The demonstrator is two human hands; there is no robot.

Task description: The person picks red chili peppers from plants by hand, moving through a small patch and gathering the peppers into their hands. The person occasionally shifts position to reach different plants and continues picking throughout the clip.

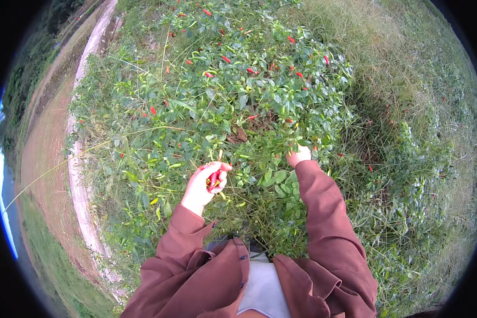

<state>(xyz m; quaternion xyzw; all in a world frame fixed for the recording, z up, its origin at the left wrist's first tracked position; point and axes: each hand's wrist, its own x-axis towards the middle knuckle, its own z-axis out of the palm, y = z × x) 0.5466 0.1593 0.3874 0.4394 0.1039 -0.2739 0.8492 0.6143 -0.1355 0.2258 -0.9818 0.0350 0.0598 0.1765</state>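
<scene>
Several picked red chili peppers (212, 181) lie in the curled fingers of my left hand (202, 183), held above the low foliage. My right hand (299, 156) reaches into the leaves of a chili pepper plant (278, 93). Leaves cover its fingertips, so whether they grip a pepper is hidden. Close above that hand hangs an orange-red pepper (288, 121). Other red chili peppers (226, 59) are scattered across the plants ahead, and green ones (175, 165) hang left of my left hand.
Tall dry grass (365, 43) stands at the right among more pepper plants. A long bent grass stalk (83, 153) arches across the left side. Beyond the plants on the left runs a pale concrete strip (77, 179), with bare brown ground (47, 159) past it.
</scene>
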